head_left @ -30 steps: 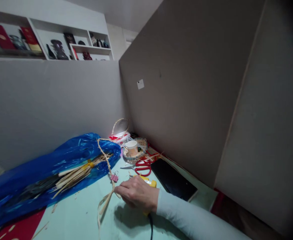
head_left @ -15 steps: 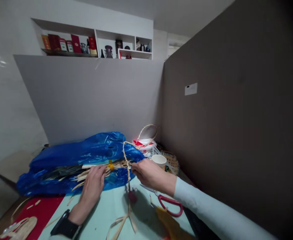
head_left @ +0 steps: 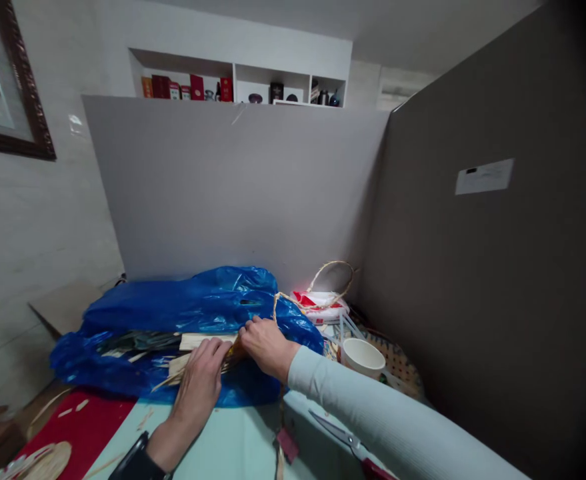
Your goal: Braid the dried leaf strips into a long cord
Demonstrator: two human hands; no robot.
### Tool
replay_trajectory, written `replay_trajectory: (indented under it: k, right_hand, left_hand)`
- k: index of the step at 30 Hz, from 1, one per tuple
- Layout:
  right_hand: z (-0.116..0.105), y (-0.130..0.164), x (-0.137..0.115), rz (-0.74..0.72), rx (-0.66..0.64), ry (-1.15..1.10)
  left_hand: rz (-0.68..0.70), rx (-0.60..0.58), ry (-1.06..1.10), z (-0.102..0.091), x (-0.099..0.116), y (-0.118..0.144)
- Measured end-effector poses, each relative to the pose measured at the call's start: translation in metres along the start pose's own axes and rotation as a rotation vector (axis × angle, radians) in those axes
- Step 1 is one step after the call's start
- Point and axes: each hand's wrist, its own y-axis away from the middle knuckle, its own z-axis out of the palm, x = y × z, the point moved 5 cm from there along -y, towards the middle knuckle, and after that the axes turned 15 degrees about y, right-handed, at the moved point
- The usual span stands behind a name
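Note:
A bundle of dry, pale straw-like strips (head_left: 177,368) lies on a crumpled blue plastic bag (head_left: 163,303). My left hand (head_left: 201,379) is closed over the bundle's middle, fingers curled on the strips. Close beside it, my right hand (head_left: 267,345) grips the bundle near its yellow tie, which is mostly covered. A thin braided straw cord (head_left: 275,308) passes behind my right hand and hangs down over the table's front. Under my right forearm lie scissors (head_left: 337,432) with red handles, blades pointing left.
Right of the bag stand a white cup (head_left: 363,357), a woven basket (head_left: 405,363) and a red-and-white packet (head_left: 317,305). A small dark-red object (head_left: 287,445) rests near the cord. Grey panels (head_left: 237,193) close off the back and right. Scraps lie on the red cloth (head_left: 93,420).
My right hand has moved left from the bundle's far end to its tie, close to my left hand. The view has shifted, and more of the scissors' blades shows.

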Motion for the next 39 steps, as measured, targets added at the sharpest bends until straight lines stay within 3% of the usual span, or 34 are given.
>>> replay_trajectory:
  k: [10, 23, 39]
  right_hand:
    - [0.005, -0.003, 0.012, 0.048, -0.011, 0.050]
    - [-0.002, 0.004, 0.010, -0.014, 0.092, 0.029]
    - [-0.010, 0.001, 0.007, -0.026, 0.075, -0.003]
  left_hand:
    - [0.006, 0.140, -0.043, -0.007, 0.003, -0.002]
    - [-0.038, 0.103, -0.097, 0.003, 0.017, -0.022]
    - [-0.088, 0.093, -0.153, 0.009, 0.012, -0.013]
